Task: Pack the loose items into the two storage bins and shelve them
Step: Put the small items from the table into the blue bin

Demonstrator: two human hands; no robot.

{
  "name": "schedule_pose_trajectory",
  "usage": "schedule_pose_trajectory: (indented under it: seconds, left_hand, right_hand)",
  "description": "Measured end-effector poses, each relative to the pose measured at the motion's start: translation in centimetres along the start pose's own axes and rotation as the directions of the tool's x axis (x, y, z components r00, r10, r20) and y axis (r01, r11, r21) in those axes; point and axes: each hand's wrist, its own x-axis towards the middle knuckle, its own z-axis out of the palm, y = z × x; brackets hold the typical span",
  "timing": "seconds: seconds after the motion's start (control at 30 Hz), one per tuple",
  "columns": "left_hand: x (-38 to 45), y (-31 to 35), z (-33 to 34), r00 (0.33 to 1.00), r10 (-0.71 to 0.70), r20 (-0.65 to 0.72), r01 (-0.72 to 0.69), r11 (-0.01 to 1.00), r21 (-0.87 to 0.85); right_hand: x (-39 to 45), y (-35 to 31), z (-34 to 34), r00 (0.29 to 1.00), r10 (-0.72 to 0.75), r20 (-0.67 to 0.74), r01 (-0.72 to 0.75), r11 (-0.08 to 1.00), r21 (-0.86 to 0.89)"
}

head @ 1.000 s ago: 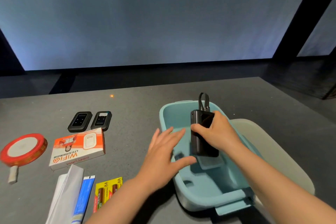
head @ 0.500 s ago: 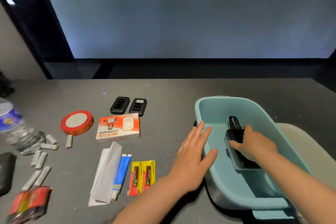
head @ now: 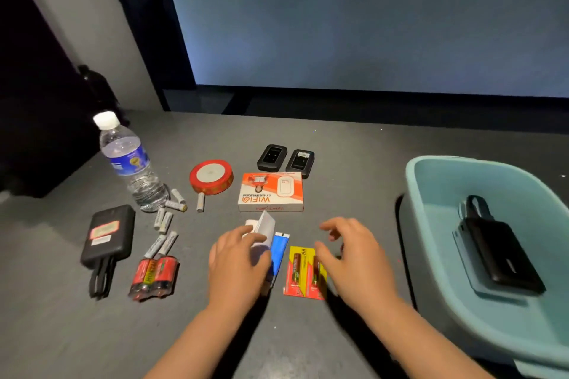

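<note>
A teal storage bin stands at the right with a black power bank lying inside it. My left hand lies over a white carton and a blue tube that rest on the table. Fingers spread and curled, my right hand hovers at the right edge of a yellow-red AA battery card and holds nothing. Both hands are left of the bin.
Spread over the grey table are a WiFi box, two black pocket routers, a red tape roll, a water bottle, several loose white batteries, a red battery pack and a second power bank.
My right hand let go of the power bank in the bin and moved left to the battery card. My left hand left the bin rim for the white carton. The view swung left.
</note>
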Motion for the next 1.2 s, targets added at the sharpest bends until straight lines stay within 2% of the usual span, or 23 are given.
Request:
schedule_pose_trajectory:
  seconds: [0.07,0.23,0.37,0.5,0.67,0.83,0.97,1.1,1.2]
  left_hand:
    - [-0.7,-0.9,0.3,0.998,-0.007,0.061,0.005,0.999,0.042]
    - [-1.8,-1.1,1.0,0.996,-0.003,0.091,-0.001,0.999,0.044]
    - [-1.7,-0.9,1.5,0.996,0.019,0.089,-0.025,0.997,0.070]
    - [-1.1,-0.5,2.0,0.996,0.073,0.054,-0.081,0.982,0.173]
    - [-0.6,-0.6,2.2,0.997,0.063,0.055,-0.071,0.986,0.149]
    - [0.7,0.9,0.8,0.996,0.069,0.061,-0.076,0.992,0.105]
    - [2.4,4.8,-0.3,0.977,0.212,0.005,-0.212,0.977,0.006]
    - [2.8,10.2,0.2,0.951,0.310,-0.006,-0.306,0.935,-0.179]
    - [2.9,12.9,1.6,0.952,0.307,-0.018,-0.294,0.890,-0.350]
  right_hand:
    - [-0.2,0.7,3.5,0.993,0.075,0.086,-0.066,0.992,-0.105]
    - [-0.5,1.1,6.9,0.989,0.127,0.080,-0.101,0.958,-0.268]
    - [-0.2,1.8,6.1,0.972,0.200,0.124,-0.164,0.953,-0.254]
    - [-0.3,2.5,4.6,0.961,0.240,0.135,-0.196,0.941,-0.276]
    - [-0.7,3.5,3.5,0.961,0.260,0.095,-0.233,0.945,-0.230]
    - [-1.8,3.4,1.2,0.973,0.222,-0.055,-0.226,0.971,-0.075]
    - [-2.0,1.6,-2.2,0.964,0.127,-0.234,-0.113,0.991,0.074]
    - [-1.7,1.7,-8.0,0.894,0.169,-0.414,-0.116,0.982,0.151]
    - [-1.2,4.5,-12.9,0.836,0.263,-0.481,-0.204,0.964,0.173]
